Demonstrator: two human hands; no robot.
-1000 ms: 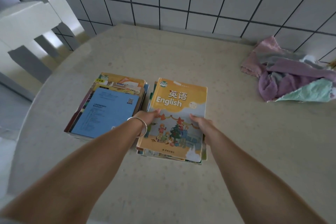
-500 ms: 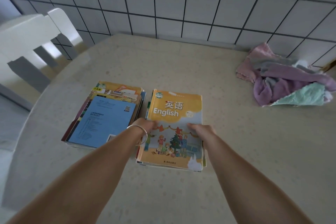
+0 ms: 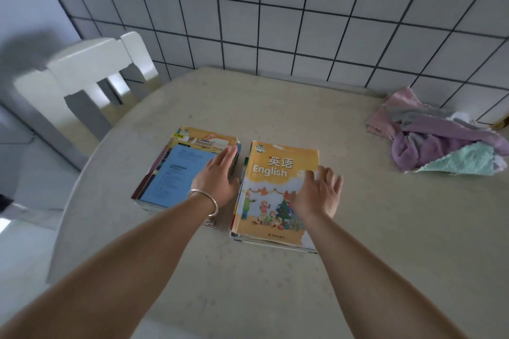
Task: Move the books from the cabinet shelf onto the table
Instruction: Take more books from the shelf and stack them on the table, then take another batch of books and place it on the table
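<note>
Bare beige tabletop (image 3: pixel 248 283) lay open nearest. On it two book stacks sat side by side: left hand (image 3: pixel 217 180), fingers together, over the blue-covered stack (image 3: pixel 176 173); right hand (image 3: pixel 316 195), fingers spread, on the orange English textbook stack (image 3: pixel 275 190). Lower books showed only edges. Crumpled purple-and-mint cloths (image 3: pixel 440 143) lay far right.

1 head camera, looking forward and down.
It sits close above the table (image 3: pixel 275 107); the tiled wall (image 3: pixel 303 22) lies beyond both open hands.

The left hand (image 3: pixel 217 179) covers part of the blue book (image 3: pixel 176 176); the right hand (image 3: pixel 316 195) hides the English book's (image 3: pixel 275 190) three-o'clock edge. Cloths (image 3: pixel 438 143) are cropped at three o'clock. Lower books' titles are hidden.
</note>
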